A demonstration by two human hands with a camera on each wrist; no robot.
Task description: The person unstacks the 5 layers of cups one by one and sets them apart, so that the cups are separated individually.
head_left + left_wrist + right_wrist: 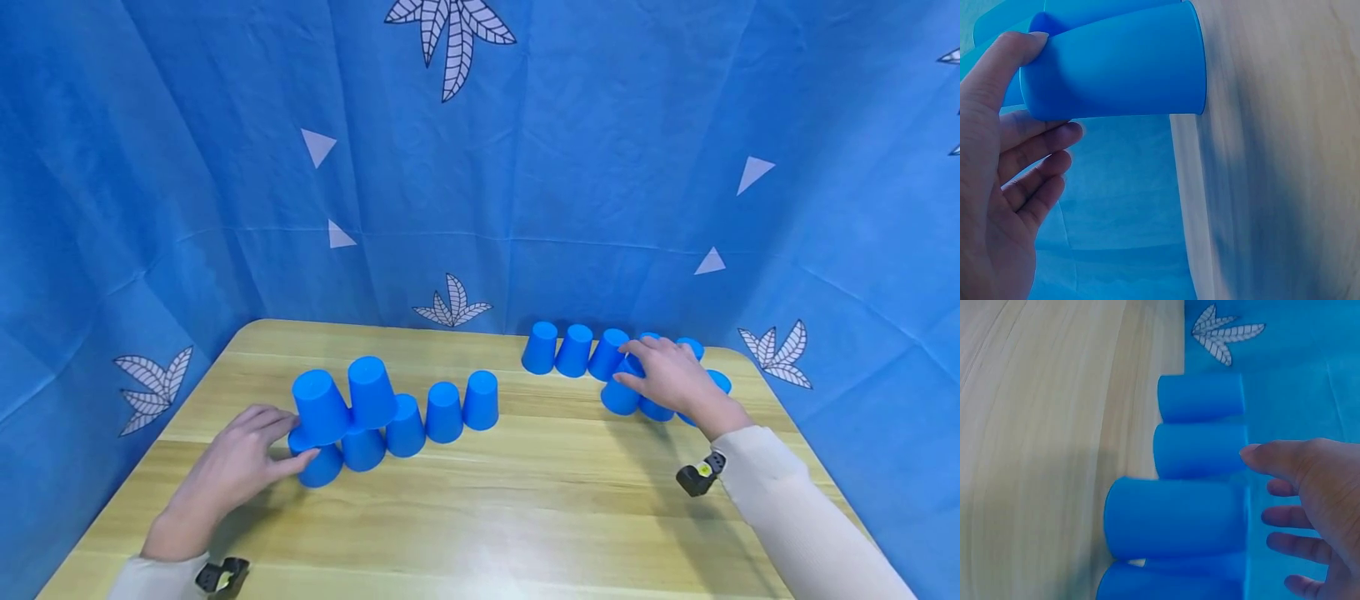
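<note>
While the smooth, matt blue cups share one tapering round shape, they stand in two clusters on the desk (525, 517), whose pale yellow, streaked wood grain catches a soft glare at its near side. All that can be made out clearly are upside down, flat closed bases upward, so their insides are hidden. On the left, a lower row of five cups (444, 413) slants from near left to far right, and two upper cups (372, 395) sit across its near-left end. The left hand (238, 457) curves about that end, fingers at the left side of the leftmost upper cup (321, 408) and thumb by the top of the cup beneath; whether it is grasping or has let go cannot be told. On the far right, more cups (575, 351) form a row along the far edge, with others (620, 400) just nearer, partly covered by the right hand (671, 377). Its fingers are loosely extended and apart, clasping nothing, the thumb tip overlapping a cup's closed end. Pale, finely textured sleeves (802, 500) reach both wrists, each with a small black device (696, 477). Behind hangs a creased blue cloth (615, 150) printed with white, dark-veined leaves (457, 37) and pale triangles (318, 147).
</note>
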